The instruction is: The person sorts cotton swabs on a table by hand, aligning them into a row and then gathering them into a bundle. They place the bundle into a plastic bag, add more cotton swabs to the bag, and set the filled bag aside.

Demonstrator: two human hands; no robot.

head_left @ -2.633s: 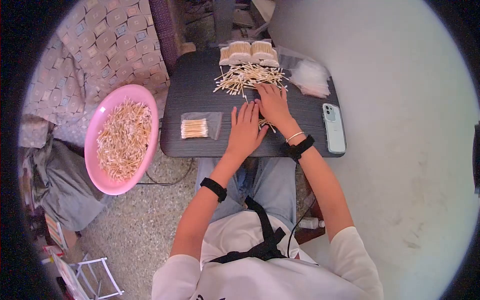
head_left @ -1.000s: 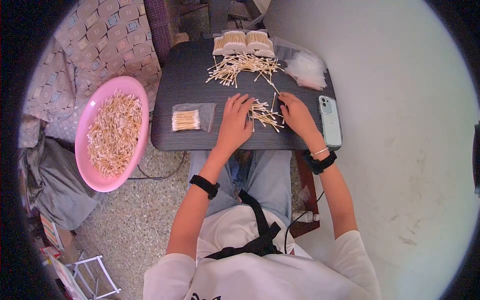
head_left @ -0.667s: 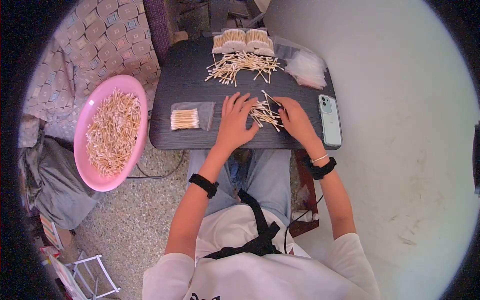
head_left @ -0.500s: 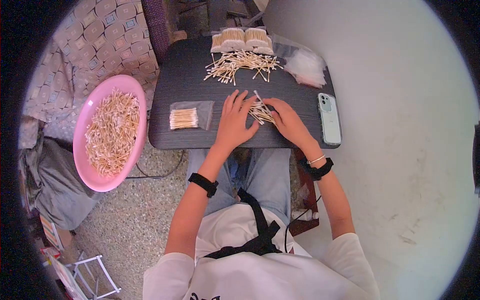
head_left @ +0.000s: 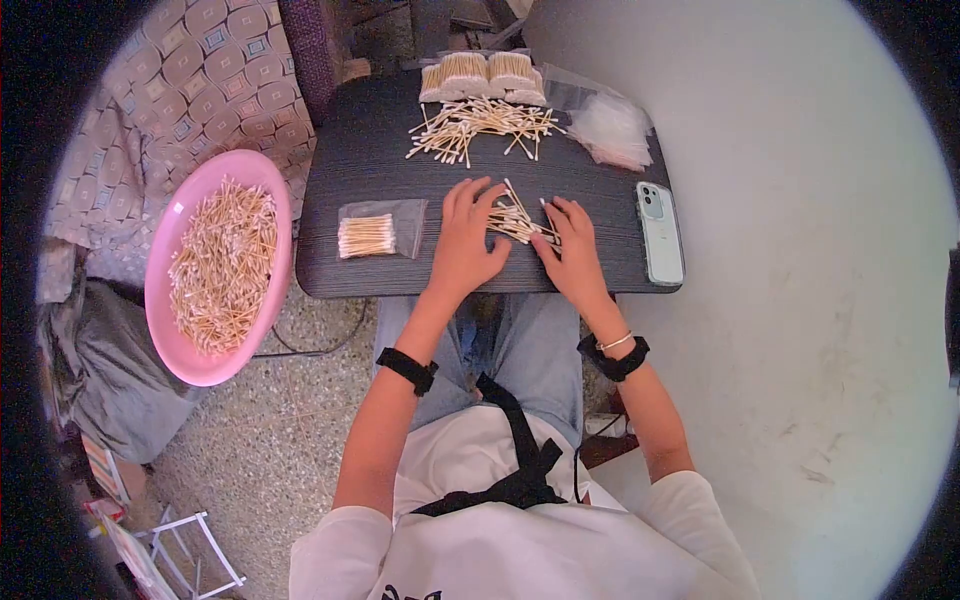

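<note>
A small loose pile of cotton swabs (head_left: 512,222) lies on the dark table between my two hands. My left hand (head_left: 464,245) rests at the pile's left side, fingers spread and fingertips by the swab ends. On the right side, my right hand (head_left: 574,255) has its thumb and fingers apart, touching the swabs at that edge. One swab near its fingertips is partly hidden. Left of my hands lies a clear zip bag (head_left: 408,228) with a neat row of swabs (head_left: 366,236) in it.
Beyond my hands are a larger scattered heap of swabs (head_left: 480,125), stacked filled packs (head_left: 465,75) and clear bags (head_left: 610,135). A phone (head_left: 658,235) lies at the table's right edge, near a wall. A pink basin (head_left: 157,285) full of swabs stands left of the table (head_left: 330,180).
My right hand has shifted slightly right and its fingers have opened away from the pile. The swabs between the hands have spread a little to the right. My left hand has barely moved.
</note>
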